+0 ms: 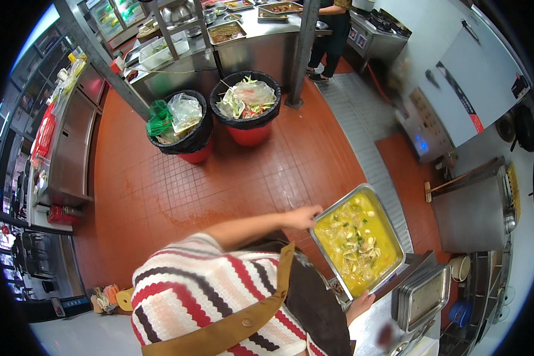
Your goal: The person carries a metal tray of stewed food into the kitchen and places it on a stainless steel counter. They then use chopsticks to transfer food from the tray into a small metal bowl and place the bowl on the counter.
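A rectangular stainless steel tray (319, 248) holds yellow soup (360, 236) with pale pieces and bits of green. My left hand (303, 217) grips its rim at the upper left corner. At the bottom corner of the tray, my right hand (361, 305) holds the rim from below. The tray's lower right edge lies over or beside a metal edge of the counter; whether it rests there, I cannot tell.
Stacked metal trays (427, 296) stand on the counter at lower right. Two lined red bins (249, 133) of scraps are on the tiled floor. Another person (329, 44) stands beyond, near a serving counter (258, 58). A steel post (302, 58) rises between.
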The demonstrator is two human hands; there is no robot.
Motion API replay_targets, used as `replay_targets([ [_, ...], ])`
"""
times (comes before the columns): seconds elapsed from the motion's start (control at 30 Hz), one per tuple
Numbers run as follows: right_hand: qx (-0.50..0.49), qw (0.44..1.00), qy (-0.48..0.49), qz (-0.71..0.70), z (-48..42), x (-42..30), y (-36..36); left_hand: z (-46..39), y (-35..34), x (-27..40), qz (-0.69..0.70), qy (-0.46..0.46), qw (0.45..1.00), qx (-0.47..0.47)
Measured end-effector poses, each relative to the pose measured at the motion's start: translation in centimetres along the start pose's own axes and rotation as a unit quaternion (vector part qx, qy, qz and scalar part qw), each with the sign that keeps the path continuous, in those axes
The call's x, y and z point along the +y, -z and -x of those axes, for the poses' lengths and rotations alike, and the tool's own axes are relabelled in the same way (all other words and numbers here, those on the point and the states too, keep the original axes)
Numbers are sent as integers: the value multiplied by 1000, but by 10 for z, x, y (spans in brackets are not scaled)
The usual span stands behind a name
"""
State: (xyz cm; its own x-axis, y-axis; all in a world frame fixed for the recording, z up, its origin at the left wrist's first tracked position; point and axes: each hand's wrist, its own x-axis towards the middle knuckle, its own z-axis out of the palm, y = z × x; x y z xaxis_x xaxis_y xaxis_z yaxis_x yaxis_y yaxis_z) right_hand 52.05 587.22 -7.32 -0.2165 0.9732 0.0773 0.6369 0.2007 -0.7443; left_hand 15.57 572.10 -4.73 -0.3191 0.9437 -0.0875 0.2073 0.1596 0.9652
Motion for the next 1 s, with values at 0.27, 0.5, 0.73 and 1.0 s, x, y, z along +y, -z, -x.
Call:
replay_targets([
  [0.27,8,995,97,-6,-31,15,7,10,-8,29,8,32,998,47],
  [0.5,-32,996,77,9,-43,-48,11,38,2,29,144,60,984,81],
  [0.73,-58,996,58,-38,-49,-42,7,48,6,45,166,82,979,88],
  [1.0,-87,989,87,-84,-49,-65,-1,68,17,43,177,92,972,124],
])
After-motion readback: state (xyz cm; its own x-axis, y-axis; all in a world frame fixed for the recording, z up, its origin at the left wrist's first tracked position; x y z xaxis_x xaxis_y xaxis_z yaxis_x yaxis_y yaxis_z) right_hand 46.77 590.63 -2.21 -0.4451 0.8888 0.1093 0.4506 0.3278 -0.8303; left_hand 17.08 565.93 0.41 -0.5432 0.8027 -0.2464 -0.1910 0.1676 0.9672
